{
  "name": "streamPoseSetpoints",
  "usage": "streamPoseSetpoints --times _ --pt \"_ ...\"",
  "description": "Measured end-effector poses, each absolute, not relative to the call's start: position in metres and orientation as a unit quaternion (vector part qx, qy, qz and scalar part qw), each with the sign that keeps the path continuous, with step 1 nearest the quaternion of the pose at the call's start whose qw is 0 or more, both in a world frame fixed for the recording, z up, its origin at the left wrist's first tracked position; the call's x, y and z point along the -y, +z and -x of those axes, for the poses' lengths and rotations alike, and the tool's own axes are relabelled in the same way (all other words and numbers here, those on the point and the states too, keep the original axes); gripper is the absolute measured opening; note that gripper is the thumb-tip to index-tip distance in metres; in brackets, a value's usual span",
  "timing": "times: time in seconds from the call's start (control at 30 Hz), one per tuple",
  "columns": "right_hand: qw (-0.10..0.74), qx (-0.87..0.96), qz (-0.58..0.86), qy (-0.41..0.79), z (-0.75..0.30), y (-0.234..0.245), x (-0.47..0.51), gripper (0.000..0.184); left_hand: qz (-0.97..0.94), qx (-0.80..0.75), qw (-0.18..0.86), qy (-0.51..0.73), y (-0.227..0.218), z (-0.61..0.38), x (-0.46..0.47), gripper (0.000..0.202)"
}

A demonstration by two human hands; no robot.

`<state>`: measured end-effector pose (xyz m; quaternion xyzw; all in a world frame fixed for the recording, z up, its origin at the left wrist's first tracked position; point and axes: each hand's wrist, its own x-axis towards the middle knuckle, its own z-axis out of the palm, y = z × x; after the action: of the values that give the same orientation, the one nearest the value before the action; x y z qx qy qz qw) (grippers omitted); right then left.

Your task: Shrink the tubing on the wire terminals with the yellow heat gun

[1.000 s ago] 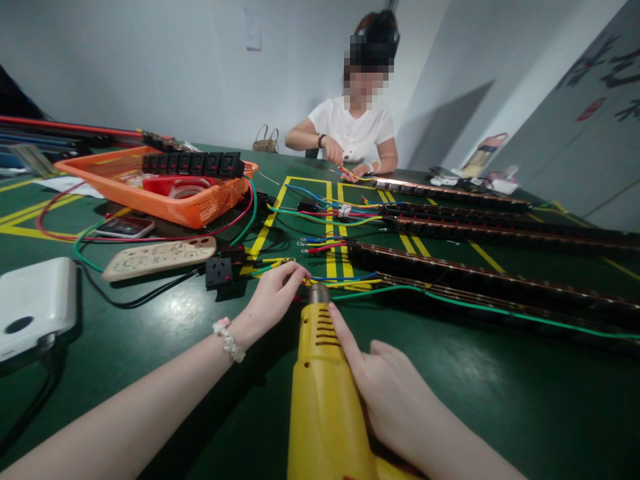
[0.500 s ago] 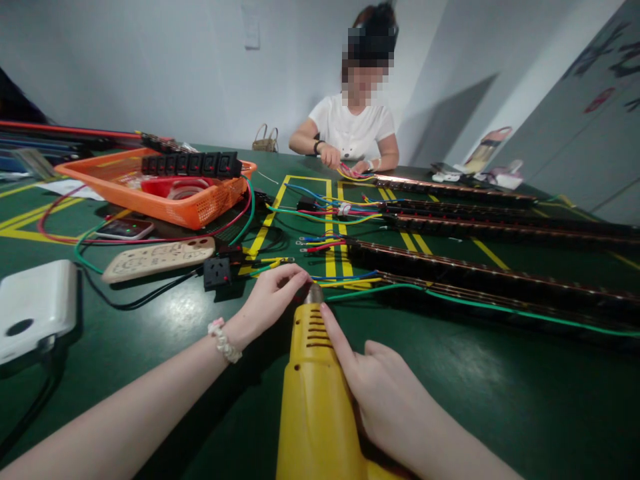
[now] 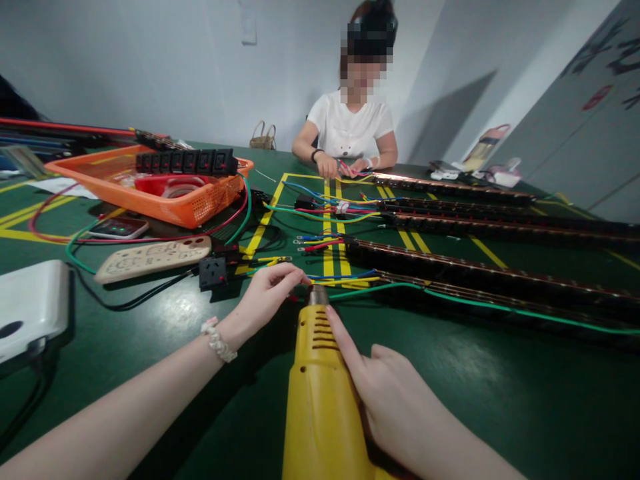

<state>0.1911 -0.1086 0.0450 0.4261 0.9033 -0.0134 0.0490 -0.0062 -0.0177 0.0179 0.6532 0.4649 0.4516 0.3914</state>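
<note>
Above one green table point(image 3: 500, 387), two hands point(image 3: 267, 292), one yellow heat gun point(image 3: 323, 407).

The left forearm point(image 3: 150, 393) slants from the near left toward the middle, bare, with the left wrist point(image 3: 231, 328) almost straight. The left hand point(image 3: 267, 293) lies farther off — its thumb and fingertips drawn together in a pinch, pointing right. The right forearm point(image 3: 465, 443) slants from the near right; the right hand point(image 3: 390, 390) is wrapped in a grip — index finger point(image 3: 344, 340) stretched toward the far side.
</note>
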Motion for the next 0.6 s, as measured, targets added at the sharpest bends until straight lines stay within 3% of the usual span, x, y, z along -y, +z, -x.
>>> streamPoseSetpoints --times 0.6 --pt "-0.090 -0.848 -0.518 0.069 -0.264 0.034 0.110 0.093 -0.631 -0.478 0.399 0.463 0.018 0.004 0.018 0.028"
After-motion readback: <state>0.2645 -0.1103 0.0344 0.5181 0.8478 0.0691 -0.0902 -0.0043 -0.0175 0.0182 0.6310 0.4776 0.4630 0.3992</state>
